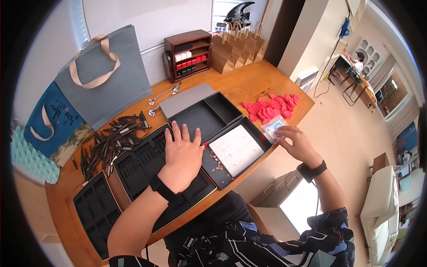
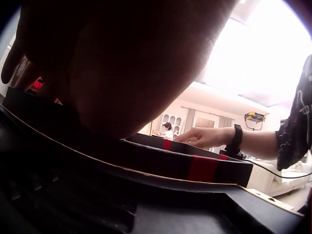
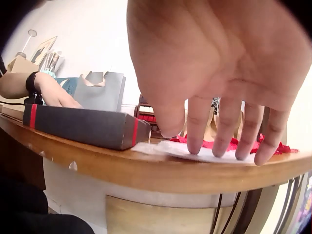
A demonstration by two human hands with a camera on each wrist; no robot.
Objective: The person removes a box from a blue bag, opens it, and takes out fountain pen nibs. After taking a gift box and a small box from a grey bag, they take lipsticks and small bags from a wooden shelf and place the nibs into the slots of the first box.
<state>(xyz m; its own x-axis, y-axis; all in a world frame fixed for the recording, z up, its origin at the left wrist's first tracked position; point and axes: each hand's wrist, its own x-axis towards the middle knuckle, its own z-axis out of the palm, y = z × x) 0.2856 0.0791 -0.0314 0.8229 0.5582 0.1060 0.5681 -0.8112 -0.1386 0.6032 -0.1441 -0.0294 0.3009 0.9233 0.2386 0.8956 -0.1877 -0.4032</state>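
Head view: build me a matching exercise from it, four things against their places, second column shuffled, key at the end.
Things
1. right hand
2. left hand
3. white slab
4. red petal-like pieces

Places
A. lying inside an open black box
B. heaped on the wooden table
C. fingers touching a small clear packet
D. seen over the edge of a black slotted tray

Right pairs: 1-C, 2-D, 3-A, 4-B
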